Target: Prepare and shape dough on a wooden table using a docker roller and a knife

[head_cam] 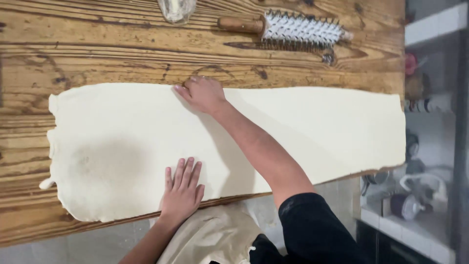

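A long dough sheet (293, 132) is spread flat on the wooden desk (97, 54). The left hand (181, 188) is laid open, fingers together, on its near edge. The right hand (202, 94) is curled at the far edge, apparently pinching it; a firm grip cannot be confirmed. If pulled unevenly, the thin sheet could be stretched or torn. A spiked roller (293, 28) lies beyond.

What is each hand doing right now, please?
Left hand: open, fingers flat on the dough sheet, holding nothing.
Right hand: fingers curled at the dough's far edge; a grip cannot be told.
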